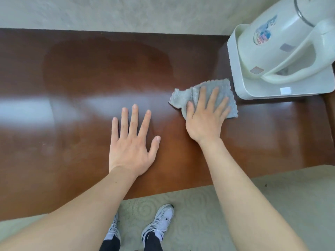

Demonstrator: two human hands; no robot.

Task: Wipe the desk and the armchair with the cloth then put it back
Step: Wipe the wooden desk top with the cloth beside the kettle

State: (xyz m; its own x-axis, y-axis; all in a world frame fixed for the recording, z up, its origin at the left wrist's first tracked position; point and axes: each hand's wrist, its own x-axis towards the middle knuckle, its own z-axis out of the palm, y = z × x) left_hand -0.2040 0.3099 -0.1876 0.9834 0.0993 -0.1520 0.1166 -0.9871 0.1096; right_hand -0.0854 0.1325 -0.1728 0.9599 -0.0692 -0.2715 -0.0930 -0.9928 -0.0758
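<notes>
The small grey fleecy cloth (204,96) lies rumpled on the glossy reddish-brown wooden desk (90,73), just beside the white plastic tray (235,75) holding a white plastic kettle (275,38); soft, light and limp, it looks best handled by flat palm pressure or a bunched edge. The right hand (205,116) presses on it, fingers spread and straight, while the left hand (131,142) rests flat and spread on bare wood. Its long axis seems to run left to right, a loose corner pointing left, though the hand hides much of it.

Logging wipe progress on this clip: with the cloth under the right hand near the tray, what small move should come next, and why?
Probably sweep the right hand, pressing flat on the grey cloth, leftward across the desk. The cloth lies just short of the white tray holding the kettle, so little room remains to the right. The left hand rests flat in that path and should probably lift first.
</notes>
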